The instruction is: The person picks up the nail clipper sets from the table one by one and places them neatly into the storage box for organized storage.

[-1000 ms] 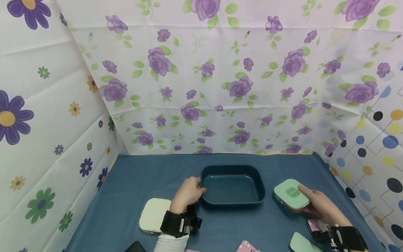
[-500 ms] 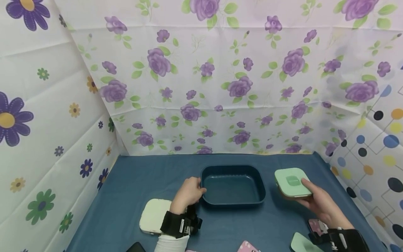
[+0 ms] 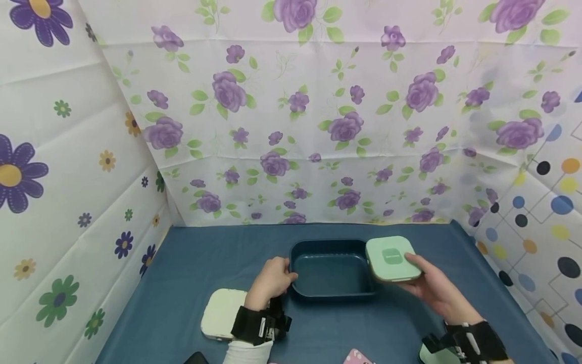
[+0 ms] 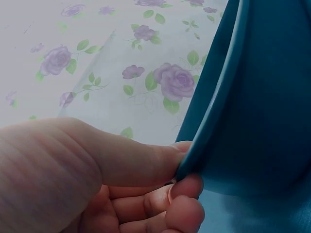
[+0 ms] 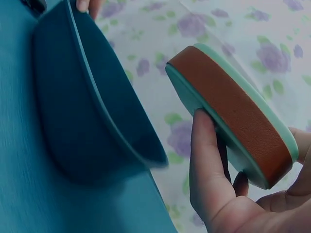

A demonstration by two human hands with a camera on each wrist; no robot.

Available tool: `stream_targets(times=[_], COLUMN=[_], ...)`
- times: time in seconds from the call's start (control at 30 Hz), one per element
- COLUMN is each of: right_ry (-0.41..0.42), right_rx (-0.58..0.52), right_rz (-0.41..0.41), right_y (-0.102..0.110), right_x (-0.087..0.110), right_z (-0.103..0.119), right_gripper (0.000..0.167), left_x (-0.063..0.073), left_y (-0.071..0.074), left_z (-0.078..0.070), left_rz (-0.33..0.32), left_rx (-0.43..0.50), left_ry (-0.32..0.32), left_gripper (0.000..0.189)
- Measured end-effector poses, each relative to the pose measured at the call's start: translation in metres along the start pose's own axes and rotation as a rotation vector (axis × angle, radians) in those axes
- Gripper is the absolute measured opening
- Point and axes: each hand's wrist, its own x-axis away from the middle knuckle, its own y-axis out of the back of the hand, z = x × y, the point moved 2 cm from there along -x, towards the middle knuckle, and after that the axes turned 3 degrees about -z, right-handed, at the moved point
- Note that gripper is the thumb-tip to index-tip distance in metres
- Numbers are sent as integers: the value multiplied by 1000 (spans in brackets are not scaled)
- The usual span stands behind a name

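Note:
A dark teal rectangular basin [image 3: 332,294] stands on the blue cloth. My left hand [image 3: 272,279] pinches its left rim between thumb and fingers, as the left wrist view shows close up. In my right hand [image 3: 432,288] is a mint-green square case [image 3: 386,253] with rounded corners, gripped with the thumb on top and fingers beneath. The right wrist view shows a brown band [image 5: 233,111] around the case's side. The case is raised and overlaps the basin's right rim in the head view.
A cream rounded case [image 3: 223,313] lies by my left wrist, partly hidden. At the front edge are a black object [image 3: 196,358], a pink patterned item [image 3: 356,357] and a mint-green item [image 3: 437,355] under my right wrist. Floral sheets [image 3: 273,126] wall the back and sides.
My right hand has lifted the mint-green case and carried it left to the basin's right rim. My left hand keeps its place on the left rim.

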Motion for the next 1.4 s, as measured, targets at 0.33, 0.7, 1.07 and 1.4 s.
stream_targets(times=[0.33,0.7,1.07,1.4], right_ry=[30,39,89,96], right_rx=[83,98,200,297], right_rz=[65,91,135,108], right_y=[-43,-84,-114,-132], right_x=[-14,-31,-46,-58], right_z=[-9,-26,-36,-42], right_gripper=[78,86,84,77], left_x=[1,-1,-3,-3], left_y=[0,0,-1,1], left_z=[-1,5,4,6], left_rz=[-5,-23,-10,-8], left_rx=[5,4,16,29], left_ry=[-13,-24,-27,-19], left_gripper=[19,36,39,50])
